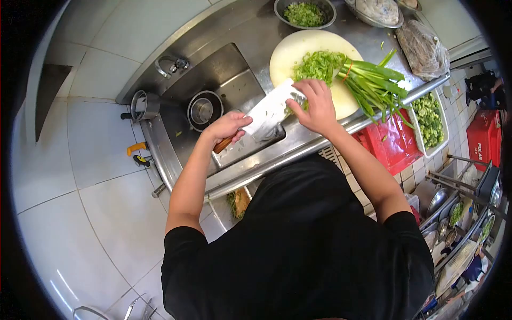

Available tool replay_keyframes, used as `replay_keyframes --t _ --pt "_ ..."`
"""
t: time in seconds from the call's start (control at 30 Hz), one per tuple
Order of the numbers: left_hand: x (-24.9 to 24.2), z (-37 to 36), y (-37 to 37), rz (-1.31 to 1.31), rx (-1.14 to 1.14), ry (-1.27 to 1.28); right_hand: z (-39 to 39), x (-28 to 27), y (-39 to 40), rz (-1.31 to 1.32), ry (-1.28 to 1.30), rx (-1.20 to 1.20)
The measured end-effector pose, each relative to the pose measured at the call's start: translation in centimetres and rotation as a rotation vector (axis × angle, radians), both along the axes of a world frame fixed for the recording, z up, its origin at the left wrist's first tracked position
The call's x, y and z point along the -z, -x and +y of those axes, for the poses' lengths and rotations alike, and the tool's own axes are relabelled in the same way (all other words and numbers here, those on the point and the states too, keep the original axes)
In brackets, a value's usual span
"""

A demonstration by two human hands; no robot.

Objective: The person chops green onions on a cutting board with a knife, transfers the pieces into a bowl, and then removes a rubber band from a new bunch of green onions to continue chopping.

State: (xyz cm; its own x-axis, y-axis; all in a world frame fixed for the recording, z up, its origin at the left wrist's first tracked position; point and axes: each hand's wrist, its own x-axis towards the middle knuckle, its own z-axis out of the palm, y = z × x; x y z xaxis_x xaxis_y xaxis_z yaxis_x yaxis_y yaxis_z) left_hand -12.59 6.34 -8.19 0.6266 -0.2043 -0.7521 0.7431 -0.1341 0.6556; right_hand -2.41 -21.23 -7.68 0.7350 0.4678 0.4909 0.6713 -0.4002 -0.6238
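Observation:
My left hand (229,128) is closed around the wooden handle of a cleaver (264,114), whose broad bright blade is tilted over the sink's edge. Against the blade's far end, the fingers and thumb of my right hand (316,105) are curled, with green bits stuck to the metal beside them. Just behind is a round white cutting board (285,58) with a heap of chopped greens (317,68). A bunch of green onions (373,82), tied with an orange band, lies across the board's right side and overhangs the counter edge.
A steel sink (234,69) holds a round metal pot (205,109) on the left, below a faucet (172,65). A bowl of chopped greens (304,13) and a plastic-wrapped bag (424,50) stand at the back. Below right are a red bin (392,141) and a white tub of cut green vegetables (429,120).

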Motion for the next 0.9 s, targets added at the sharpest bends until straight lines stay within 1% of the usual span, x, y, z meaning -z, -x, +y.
replay_keyframes --t 0.03,0.07,0.13,0.17,0.23,0.27,0.33,0.37,0.4,0.43,0.47,0.53,0.57,0.63,0.67,0.7,0.73,0.77,0.8,0.83,0.9 --pt "-1.3 -1.3 -1.3 -0.050 -0.044 -0.053 0.5 -0.9 -1.2 -0.181 0.000 0.044" --pt "-1.9 -2.5 -2.4 -0.061 -0.043 -0.059 0.9 -0.4 -2.4 -0.191 -0.007 0.045" --pt "-2.8 -4.5 -4.8 -0.138 -0.185 -0.036 1.7 1.8 -5.2 -0.176 0.159 0.057" --pt "-2.8 -4.7 -5.8 -0.152 -0.182 -0.041 1.8 3.0 -6.7 -0.189 0.153 0.061" --pt "-2.6 -4.9 -7.5 -0.300 -0.087 -0.327 1.0 4.8 -9.3 -0.024 0.466 0.300" --pt "-3.7 -4.9 -7.8 -0.318 -0.072 -0.430 0.1 4.4 -9.9 -0.033 0.464 0.306" --pt "-4.4 -4.2 -8.1 -0.324 -0.114 -0.423 -1.9 3.4 -11.4 -0.116 0.396 0.393" --pt "-4.5 -3.7 -8.1 -0.313 -0.154 -0.417 -2.8 2.5 -12.8 -0.129 0.393 0.394" --pt "-3.9 -3.1 -8.2 -0.310 -0.192 -0.357 -3.7 1.7 -14.8 0.045 0.436 0.380" --pt "-3.1 -3.0 -8.3 -0.319 -0.196 -0.360 -4.4 0.9 -16.8 0.221 0.475 0.363" --pt "-2.6 -2.9 -8.4 -0.312 -0.227 -0.340 -5.1 1.2 -19.5 0.211 0.468 0.363" --pt "-0.6 -3.0 -8.5 -0.306 -0.288 -0.329 -5.9 3.7 -25.1 0.499 0.580 0.262" --pt "0.4 -3.1 -8.5 -0.299 -0.308 -0.320 -6.1 5.2 -26.9 0.485 0.570 0.263" --pt "1.9 -3.7 -8.2 -0.315 -0.316 -0.430 -5.8 8.2 -30.0 0.527 0.707 0.200" --pt "1.8 -4.1 -7.8 -0.327 -0.318 -0.473 -5.7 8.8 -30.5 0.576 0.645 0.124" --pt "1.8 -4.4 -7.3 -0.336 -0.323 -0.516 -5.3 9.1 -30.4 0.563 0.641 0.118" --pt "1.9 -4.6 -6.7 -0.348 -0.318 -0.573 -4.8 9.5 -30.2 0.621 0.537 0.132" --pt "1.7 -4.8 -5.8 -0.353 -0.330 -0.577 -4.2 10.0 -30.4 0.679 0.435 0.144" --pt "1.3 -4.9 -5.0 -0.353 -0.334 -0.577 -3.0 10.8 -31.0 0.684 0.619 0.174" --pt "1.2 -4.9 -4.1 -0.344 -0.326 -0.573 -2.9 11.5 -31.5 0.682 0.620 0.167" --pt "1.3 -4.8 -2.9 -0.338 -0.336 -0.562 -2.3 9.4 -29.6 0.721 0.657 0.281"
